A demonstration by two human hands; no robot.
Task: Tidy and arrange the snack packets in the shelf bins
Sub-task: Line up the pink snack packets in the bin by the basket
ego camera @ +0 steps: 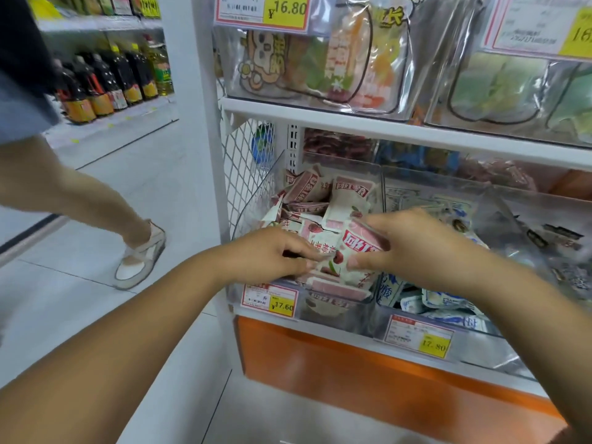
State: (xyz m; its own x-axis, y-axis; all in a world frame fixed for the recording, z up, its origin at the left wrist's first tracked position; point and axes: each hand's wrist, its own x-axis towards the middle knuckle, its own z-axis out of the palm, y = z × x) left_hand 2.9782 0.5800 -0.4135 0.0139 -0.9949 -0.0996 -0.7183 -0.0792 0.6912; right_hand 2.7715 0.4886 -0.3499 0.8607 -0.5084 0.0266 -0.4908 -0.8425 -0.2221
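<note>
The right hand's fingertips (368,222) curl over the top of a pink-and-white packet (347,251) while its thumb presses the lower face, so the right hand (413,241) holds it firmly. The left hand (272,251) meets it from the other side, fingers curled and narrow, pinching what looks like the packet's left edge, though the knuckles partly hide the exact contact. The packet stands tilted over the front of the left bin (256,203), on top of a loose heap of matching packets (307,187) that lie at all angles behind it. To do this step well, I judge the packet should be squared up between both hands, printed face forward, then laid flat in a front row rather than dropped on the heap. A light grip would keep the contents from being crushed, and the pile behind probably wants levelling first. Just beside, on the right, a second bin (480,328) holds blue-and-white packets (445,302), best kept separate. A price tag (270,299) hangs on the left bin's front, below the left hand.
</note>
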